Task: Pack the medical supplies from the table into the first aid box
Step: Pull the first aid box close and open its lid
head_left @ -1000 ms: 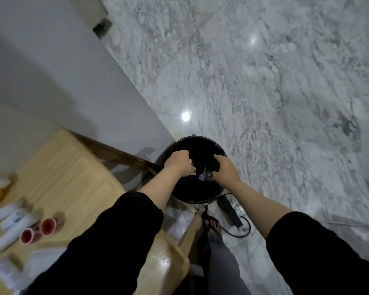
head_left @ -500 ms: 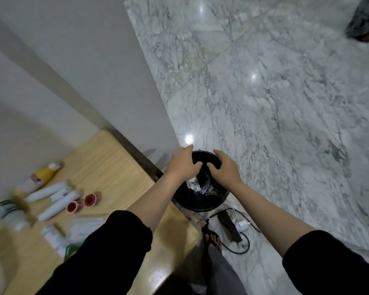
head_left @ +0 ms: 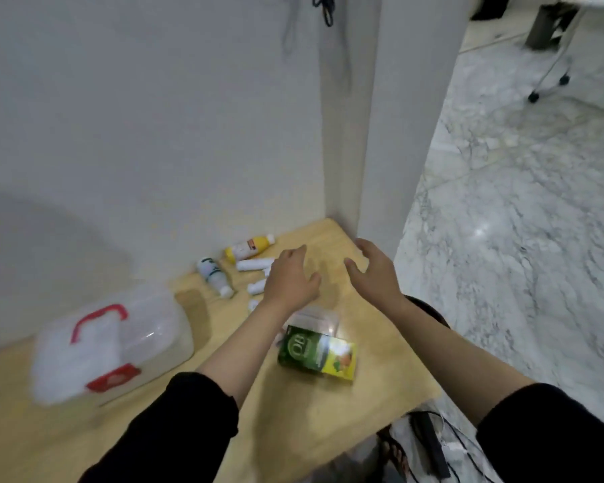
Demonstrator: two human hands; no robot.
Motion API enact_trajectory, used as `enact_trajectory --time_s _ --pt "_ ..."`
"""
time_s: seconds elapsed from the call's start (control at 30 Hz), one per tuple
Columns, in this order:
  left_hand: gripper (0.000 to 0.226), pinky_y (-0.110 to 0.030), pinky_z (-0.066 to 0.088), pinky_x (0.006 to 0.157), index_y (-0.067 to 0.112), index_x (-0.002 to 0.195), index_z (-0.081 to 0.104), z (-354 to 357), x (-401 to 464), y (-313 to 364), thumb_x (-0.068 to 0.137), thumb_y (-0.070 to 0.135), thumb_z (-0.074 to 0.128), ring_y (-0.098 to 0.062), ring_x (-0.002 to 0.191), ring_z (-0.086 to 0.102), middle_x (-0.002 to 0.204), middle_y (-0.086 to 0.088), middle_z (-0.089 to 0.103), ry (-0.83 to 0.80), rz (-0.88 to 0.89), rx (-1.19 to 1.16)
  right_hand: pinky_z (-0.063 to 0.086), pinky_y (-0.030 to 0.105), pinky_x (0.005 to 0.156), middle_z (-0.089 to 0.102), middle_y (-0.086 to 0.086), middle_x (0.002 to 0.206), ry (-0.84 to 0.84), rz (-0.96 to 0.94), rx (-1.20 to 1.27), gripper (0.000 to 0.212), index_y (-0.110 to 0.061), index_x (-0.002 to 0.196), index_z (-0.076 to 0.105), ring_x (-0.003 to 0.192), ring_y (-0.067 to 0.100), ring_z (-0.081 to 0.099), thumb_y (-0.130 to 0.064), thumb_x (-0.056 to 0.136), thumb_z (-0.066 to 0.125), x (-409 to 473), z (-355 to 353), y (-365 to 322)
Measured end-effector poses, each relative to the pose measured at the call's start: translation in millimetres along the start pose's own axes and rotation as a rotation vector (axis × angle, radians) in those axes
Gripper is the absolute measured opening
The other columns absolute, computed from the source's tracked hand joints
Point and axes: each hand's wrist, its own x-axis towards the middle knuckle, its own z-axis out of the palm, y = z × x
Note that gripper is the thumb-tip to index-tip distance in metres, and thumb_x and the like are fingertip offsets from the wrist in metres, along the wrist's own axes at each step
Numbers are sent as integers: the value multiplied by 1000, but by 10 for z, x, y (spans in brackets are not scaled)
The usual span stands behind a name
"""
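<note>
From the head camera, both hands hover above the far part of the wooden worktop (head_left: 328, 430), empty, with fingers spread: the left hand (head_left: 291, 277) over a scatter of small white tubes, the right hand (head_left: 373, 271) near the worktop's far right corner by the wall. One first aid box (head_left: 109, 343), clear plastic with a red handle and a red latch, sits at the left of the worktop, lid down. One green and yellow carton (head_left: 317, 353) lies on its side near the middle, touching one clear plastic container (head_left: 316, 317) just behind it. Along the wall lie one yellow bottle (head_left: 249, 248) and one white bottle with a green label (head_left: 214, 275). At least four white tubes (head_left: 255, 264) show beside the left hand; others may be hidden under it. Marble floor (head_left: 520, 238) lies to the right.
</note>
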Motion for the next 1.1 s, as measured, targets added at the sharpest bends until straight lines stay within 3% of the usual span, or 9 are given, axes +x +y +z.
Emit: enact_trajectory --time_s 0.13,0.3,0.53,0.73,0.87,0.97,1.1 --pt "59 -36 37 102 11 142 39 -489 -281 -524 89 30 58 -26 132 38 142 -12 42 118 9 -14 39 32 100 54 8 136 -71 -119 10 49 -9 133 48 124 24 51 -22 88 62 -163 633 -586" --pt "61 -35 32 106 10 141 40 -1028 -669 -1154 87 27 62 -28 131 39 141 -12 44 271 -44 -45 35 24 100 55 4 136 -180 -273 102 46 -10 132 51 126 18 49 -19 88 62 -442 1290 -1202" --pt "61 -38 23 112 16 142 41 -1399 -1299 -1961 88 36 60 -23 134 36 145 -5 42 394 -138 30 39 38 105 56 7 134 -335 -558 102 45 -13 129 54 128 21 48 -25 86 62 -719 1885 -1644" --pt "74 -55 9 114 23 142 41 -1400 -1717 -2365 76 53 60 -19 143 22 153 3 31 383 -139 95 33 33 108 46 4 145 -477 -750 -45 48 -22 132 52 135 21 40 -40 87 53 -839 2163 -1656" --pt "89 -52 6 116 24 146 36 -1342 -1900 -2573 70 55 68 -20 146 16 158 4 20 327 -93 218 25 37 113 41 6 148 -537 -804 -103 48 -26 132 53 141 25 29 -45 89 42 -907 2272 -1611" --pt "97 -51 3 115 24 150 26 -1291 -1957 -2643 70 50 75 -19 147 11 159 4 14 319 -38 323 20 35 113 33 5 153 -561 -832 -113 44 -30 132 52 145 24 17 -42 91 49 -908 2279 -1546" --pt "98 -49 10 113 22 149 28 -1261 -1966 -2714 69 40 80 -22 145 18 158 -1 21 336 3 426 20 37 114 26 2 155 -596 -850 -128 45 -33 135 47 147 22 10 -34 91 57 -888 2264 -1525"
